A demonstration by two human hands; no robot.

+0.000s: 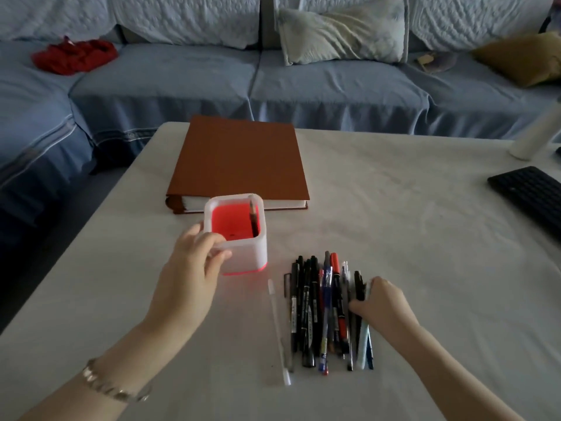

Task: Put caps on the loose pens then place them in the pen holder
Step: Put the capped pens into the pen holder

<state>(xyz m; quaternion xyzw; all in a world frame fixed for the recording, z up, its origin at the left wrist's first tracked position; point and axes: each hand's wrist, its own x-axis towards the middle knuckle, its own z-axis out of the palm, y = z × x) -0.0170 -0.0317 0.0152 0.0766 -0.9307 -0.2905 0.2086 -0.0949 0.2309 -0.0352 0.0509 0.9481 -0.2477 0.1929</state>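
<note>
A white square pen holder (243,256) with a red inside stands on the table, with one dark pen (253,218) leaning in its right corner. My left hand (194,268) grips the holder's near left corner. To the right lies a pile of loose pens (324,311), black, blue and red. A clear white pen (277,326) lies apart on the pile's left. My right hand (382,302) rests on the pile's right side, its fingers closing on a black pen (359,287) and a pale blue one.
A brown binder (239,159) lies just behind the holder. A black keyboard (531,196) and a white cylinder (534,135) sit at the table's right edge. A blue sofa with cushions and a red cloth (74,56) runs along the back.
</note>
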